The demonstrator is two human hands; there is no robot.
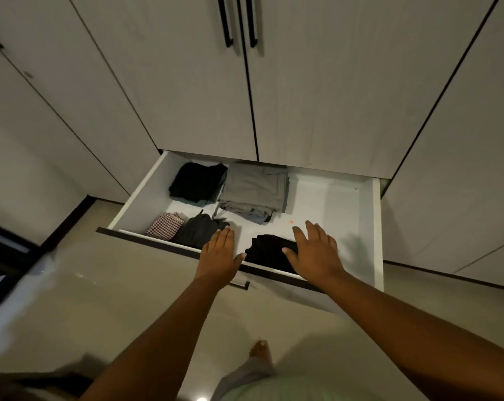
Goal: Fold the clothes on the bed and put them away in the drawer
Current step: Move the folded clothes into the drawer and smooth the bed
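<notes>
A white drawer (331,195) stands pulled out at the foot of the wardrobe. Inside lie a folded black garment (197,183) at the back left, a grey folded stack (253,189) beside it, a checked cloth (165,225) and a dark grey garment (197,230) at the front left. A folded black garment (269,250) lies near the front edge. My left hand (220,250) hovers with straight fingers over the drawer's front edge, just left of it. My right hand (314,248) is spread flat, its thumb at that black garment's right side.
Tall pale wardrobe doors (317,96) with black handles (227,21) rise behind the drawer. The drawer front has a black handle (240,286). Glossy floor tiles (100,299) lie below. My bare foot (260,350) stands on the floor before the drawer.
</notes>
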